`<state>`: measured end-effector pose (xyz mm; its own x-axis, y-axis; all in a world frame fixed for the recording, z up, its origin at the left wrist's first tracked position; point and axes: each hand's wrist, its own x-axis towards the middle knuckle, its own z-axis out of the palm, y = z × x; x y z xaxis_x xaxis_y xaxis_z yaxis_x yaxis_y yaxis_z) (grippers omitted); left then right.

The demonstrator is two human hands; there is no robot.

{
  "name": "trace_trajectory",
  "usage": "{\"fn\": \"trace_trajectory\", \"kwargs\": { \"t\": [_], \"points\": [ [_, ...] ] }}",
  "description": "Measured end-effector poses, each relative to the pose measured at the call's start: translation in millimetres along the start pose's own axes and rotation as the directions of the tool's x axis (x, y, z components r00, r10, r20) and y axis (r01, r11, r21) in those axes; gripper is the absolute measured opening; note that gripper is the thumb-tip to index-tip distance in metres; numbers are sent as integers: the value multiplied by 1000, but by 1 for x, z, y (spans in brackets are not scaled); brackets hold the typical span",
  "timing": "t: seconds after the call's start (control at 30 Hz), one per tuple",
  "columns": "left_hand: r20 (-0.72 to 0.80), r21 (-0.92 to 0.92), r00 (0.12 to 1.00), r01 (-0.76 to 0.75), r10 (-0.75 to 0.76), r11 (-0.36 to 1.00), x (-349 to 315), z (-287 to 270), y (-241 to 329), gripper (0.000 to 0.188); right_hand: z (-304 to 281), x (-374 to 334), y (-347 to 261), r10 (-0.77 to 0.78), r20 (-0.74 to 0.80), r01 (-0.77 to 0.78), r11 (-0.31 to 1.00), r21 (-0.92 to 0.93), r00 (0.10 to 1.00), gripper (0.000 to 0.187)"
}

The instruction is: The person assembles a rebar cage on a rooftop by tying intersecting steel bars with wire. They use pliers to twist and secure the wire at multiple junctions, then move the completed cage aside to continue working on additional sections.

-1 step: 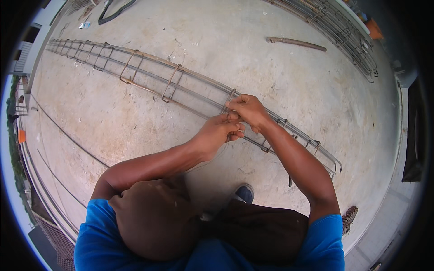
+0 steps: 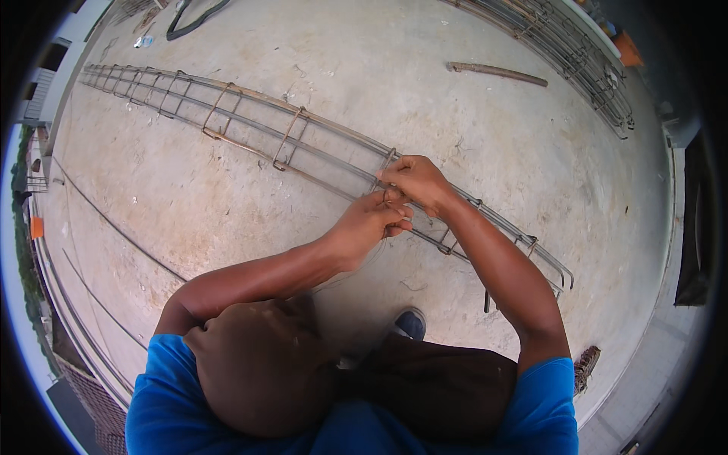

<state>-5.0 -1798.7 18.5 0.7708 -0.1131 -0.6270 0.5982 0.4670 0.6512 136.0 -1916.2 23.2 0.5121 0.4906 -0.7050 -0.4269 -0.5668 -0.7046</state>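
A long rebar cage of lengthwise bars and square stirrups lies slantwise across the concrete floor, from far left to near right. Both my hands meet over it at one stirrup. My left hand is closed in a pinch on a thin tie wire, its other fingers loosely curled; the wire's tail hangs below the palm in a faint loop. Just above, my right hand pinches at the same wire beside the stirrup, knuckles up. The fingers hide the wire's ends and the joint of the bars.
More rebar cages lie stacked at the far right. A short rusty rod rests on the floor before them. Long thin bars run along the left. My shoe stands close to the cage's near side. A dark hose-like piece lies far left.
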Motion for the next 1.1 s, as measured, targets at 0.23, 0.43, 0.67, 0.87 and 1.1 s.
{"fn": "trace_trajectory", "kwargs": {
  "t": [0.23,0.43,0.67,0.87,1.1],
  "points": [
    [129,296,991,-80,43,952,-15,10,-11,74,-3,39,-19,-18,296,264,510,-819,955,25],
    [93,888,919,-251,383,386,11,-48,31,42,-9,1,-38,114,45,-70,827,-558,992,30],
    [232,952,738,-306,634,7,58,-69,18,38,6,10,-43,-34,97,98,609,-787,995,35],
    [348,910,590,-399,729,-111,75,-78,3,47,47,-28,-10,-133,63,132,610,-781,989,25],
    [408,892,620,-426,670,-150,77,-81,6,43,54,-31,10,-259,10,187,669,-720,966,22]
  ]
}}
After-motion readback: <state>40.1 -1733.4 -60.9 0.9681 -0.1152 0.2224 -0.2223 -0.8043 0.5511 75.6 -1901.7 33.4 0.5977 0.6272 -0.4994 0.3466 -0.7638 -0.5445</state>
